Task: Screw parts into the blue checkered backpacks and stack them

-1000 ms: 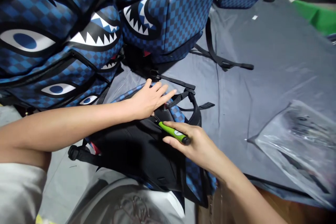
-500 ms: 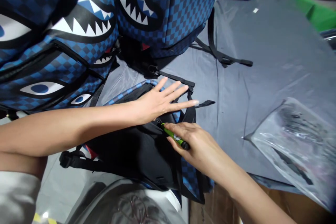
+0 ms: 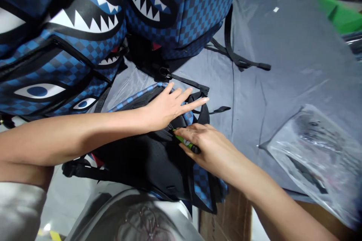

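Observation:
A black backpack with blue checkered trim (image 3: 147, 162) lies on the grey-covered table in front of me. My left hand (image 3: 169, 107) rests on its upper part, palm down with the fingers spread. Just below and to the right, my right hand (image 3: 202, 139) is closed around a green tool with a black end (image 3: 185, 143). The tool's thin tip points up and left at the black fabric, close under my left palm. Whether the tip touches the fabric is too small to tell.
Blue checkered bags with shark mouths (image 3: 85, 19) are piled at the upper left and top. A clear plastic bag (image 3: 319, 150) lies at the right on the grey table cover (image 3: 251, 98). Black straps (image 3: 240, 60) trail across the cover. Something green (image 3: 336, 15) is at the far right.
The fingers of my left hand are a little more bent. My right hand and the tool have shifted slightly up and left. The camera view has moved a little.

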`<state>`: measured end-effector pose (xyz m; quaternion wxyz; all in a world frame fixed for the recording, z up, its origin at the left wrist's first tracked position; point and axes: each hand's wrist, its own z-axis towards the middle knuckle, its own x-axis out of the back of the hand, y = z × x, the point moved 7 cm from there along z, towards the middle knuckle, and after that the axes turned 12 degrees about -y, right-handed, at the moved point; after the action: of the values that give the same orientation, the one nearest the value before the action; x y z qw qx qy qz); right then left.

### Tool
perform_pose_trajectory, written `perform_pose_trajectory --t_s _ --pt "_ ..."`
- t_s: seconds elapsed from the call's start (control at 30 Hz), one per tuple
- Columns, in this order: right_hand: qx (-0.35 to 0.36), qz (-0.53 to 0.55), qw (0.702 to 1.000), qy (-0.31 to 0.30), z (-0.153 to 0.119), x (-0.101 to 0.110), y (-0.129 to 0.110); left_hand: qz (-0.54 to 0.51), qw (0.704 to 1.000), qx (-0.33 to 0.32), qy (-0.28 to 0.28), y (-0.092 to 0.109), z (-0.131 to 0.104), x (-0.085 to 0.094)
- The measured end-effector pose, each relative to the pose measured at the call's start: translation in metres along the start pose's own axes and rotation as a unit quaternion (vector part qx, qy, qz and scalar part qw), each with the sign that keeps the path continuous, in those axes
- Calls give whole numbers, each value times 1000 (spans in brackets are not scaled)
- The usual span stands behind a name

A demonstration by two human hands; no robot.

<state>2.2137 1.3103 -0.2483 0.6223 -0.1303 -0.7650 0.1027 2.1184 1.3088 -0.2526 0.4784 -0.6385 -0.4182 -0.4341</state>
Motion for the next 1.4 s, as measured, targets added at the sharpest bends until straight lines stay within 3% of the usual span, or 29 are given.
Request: perform_pose_trajectory --t_s 0.4,0.7,1.4 --pt "-35 -25 999 -3 1 0 -3 -3 999 31 -16 -2 2 2" --pt "-68 86 982 156 -4 -6 0 -11 999 35 -21 -1 5 -4" --pt "-58 90 988 114 3 -4 1 -40 997 44 -43 -1 5 -3"
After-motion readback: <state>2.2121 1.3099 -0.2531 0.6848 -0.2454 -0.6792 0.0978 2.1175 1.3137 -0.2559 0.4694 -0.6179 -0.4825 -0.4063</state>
